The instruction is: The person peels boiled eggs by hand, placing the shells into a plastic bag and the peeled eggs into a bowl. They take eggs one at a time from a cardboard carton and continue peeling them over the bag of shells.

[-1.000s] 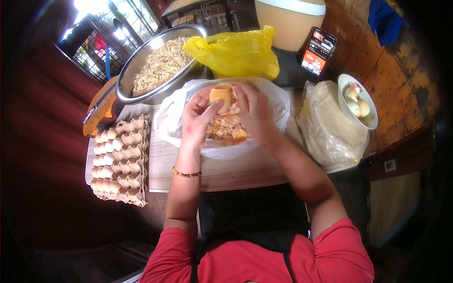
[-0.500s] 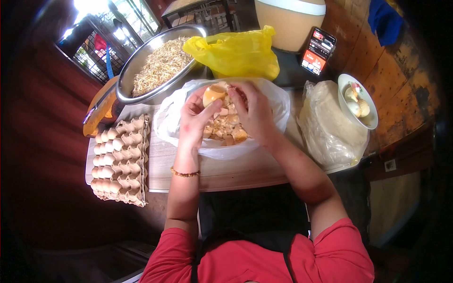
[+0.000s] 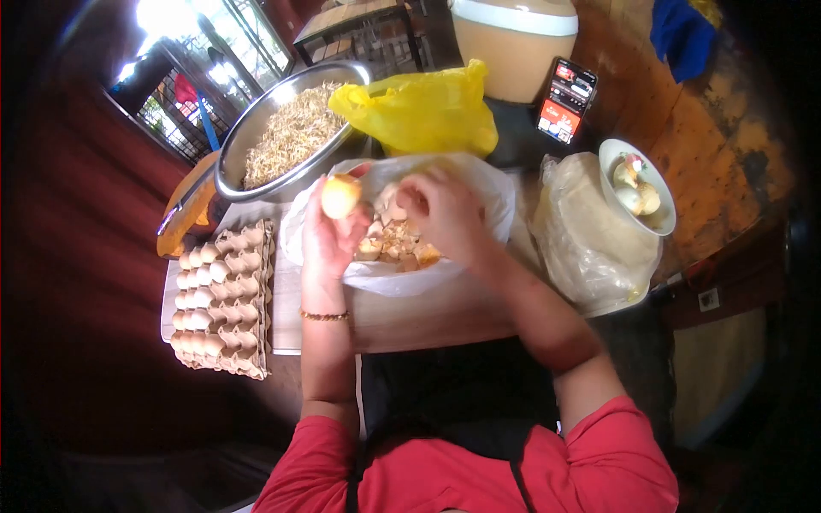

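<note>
My left hand [image 3: 323,235] is closed around an egg [image 3: 340,197], which looks orange-white and bright. It holds the egg over the left side of an open white plastic bag [image 3: 385,282]. Broken eggshells [image 3: 398,244] fill the bag's middle. Above the shells, to the right of the egg, my right hand [image 3: 449,214] has its fingers curled together in a pinch. It is slightly blurred, and anything between its fingertips is hidden.
A carton tray [image 3: 248,295] with several eggs lies at the left. Behind are a metal basin [image 3: 227,167] of sprouts [image 3: 295,132], a yellow bag [image 3: 428,107] and a phone [image 3: 566,101]. At right, a bowl [image 3: 609,162] stands by a clear plastic bag [image 3: 590,248].
My left hand has moved left with the egg, away from my right hand. My right hand has come off the egg, its fingers curling over the shells. The view has shifted slightly.
</note>
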Demonstrator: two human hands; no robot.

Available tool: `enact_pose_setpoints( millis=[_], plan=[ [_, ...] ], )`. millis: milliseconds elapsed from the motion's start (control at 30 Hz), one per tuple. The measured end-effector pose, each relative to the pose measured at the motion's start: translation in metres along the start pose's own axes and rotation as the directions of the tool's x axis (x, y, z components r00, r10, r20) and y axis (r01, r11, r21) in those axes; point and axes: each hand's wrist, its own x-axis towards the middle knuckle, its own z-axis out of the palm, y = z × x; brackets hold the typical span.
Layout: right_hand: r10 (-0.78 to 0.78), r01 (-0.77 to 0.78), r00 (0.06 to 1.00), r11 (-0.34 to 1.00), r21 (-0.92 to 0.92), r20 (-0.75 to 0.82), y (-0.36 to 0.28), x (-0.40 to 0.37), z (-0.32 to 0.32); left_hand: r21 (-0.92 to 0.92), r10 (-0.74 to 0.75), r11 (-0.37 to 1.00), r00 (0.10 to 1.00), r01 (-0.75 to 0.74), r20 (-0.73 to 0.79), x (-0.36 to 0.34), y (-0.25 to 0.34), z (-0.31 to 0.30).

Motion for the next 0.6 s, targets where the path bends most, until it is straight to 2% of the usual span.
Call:
enact_pose_setpoints(
  millis=[33, 67, 133, 200, 267, 333, 400, 433, 467, 500, 567, 600],
  plan=[
    [-0.117, 0.122, 0.992, 0.973, -0.196, 0.035, 0.001, 0.0, 0.0, 0.021, 0.047, 0.999, 0.998, -0.048, 0.047, -0.001, 0.006, 0.005],
    [-0.121, 0.124, 0.992, 0.972, -0.2, 0.024, 0.002, -0.001, 0.001, 0.139, 0.149, 0.98, 0.988, -0.141, -0.049, -0.002, 0.013, 0.01],
    [-0.178, 0.185, 0.983, 0.95, -0.252, 0.05, -0.001, -0.003, 0.004, 0.171, 0.137, 0.972, 0.982, -0.158, 0.13, 0.003, 0.037, 0.029],
    [-0.215, 0.22, 0.975, 0.945, -0.241, 0.048, -0.009, -0.003, 0.0, 0.27, 0.237, 0.932, 0.97, -0.24, 0.044, 0.013, 0.05, 0.067],
    [-0.258, 0.262, 0.965, 0.934, -0.244, 0.048, -0.018, -0.004, -0.006, 0.423, 0.245, 0.857, 0.955, -0.293, 0.165, 0.036, 0.068, 0.088],
    [-0.275, 0.276, 0.961, 0.935, -0.221, 0.038, -0.019, -0.004, -0.008, 0.626, 0.383, 0.663, 0.905, -0.41, 0.187, 0.07, 0.069, 0.115],
    [-0.288, 0.287, 0.957, 0.936, -0.203, 0.025, -0.019, -0.004, -0.011, 0.842, 0.373, 0.326, 0.877, -0.43, 0.303, 0.113, 0.076, 0.118],
    [-0.283, 0.285, 0.958, 0.94, -0.187, 0.039, -0.018, -0.004, -0.01, 0.893, 0.343, 0.102, 0.858, -0.439, 0.382, 0.133, 0.077, 0.115],
    [-0.279, 0.284, 0.959, 0.943, -0.173, 0.053, -0.015, -0.003, -0.01, 0.934, 0.305, -0.17, 0.885, -0.313, 0.352, 0.157, 0.078, 0.104],
    [-0.283, 0.287, 0.958, 0.941, -0.178, 0.048, -0.013, -0.003, -0.008, 0.871, 0.287, -0.421, 0.873, -0.254, 0.394, 0.18, 0.075, 0.085],
    [-0.31, 0.311, 0.95, 0.937, -0.161, 0.035, -0.008, -0.003, -0.005, 0.869, 0.111, -0.482, 0.977, -0.109, 0.184, 0.194, 0.063, 0.073],
    [-0.315, 0.316, 0.948, 0.934, -0.168, 0.03, -0.008, -0.002, -0.006, 0.894, -0.004, -0.447, 1.0, 0.013, -0.017, 0.197, 0.059, 0.073]
  ],
)
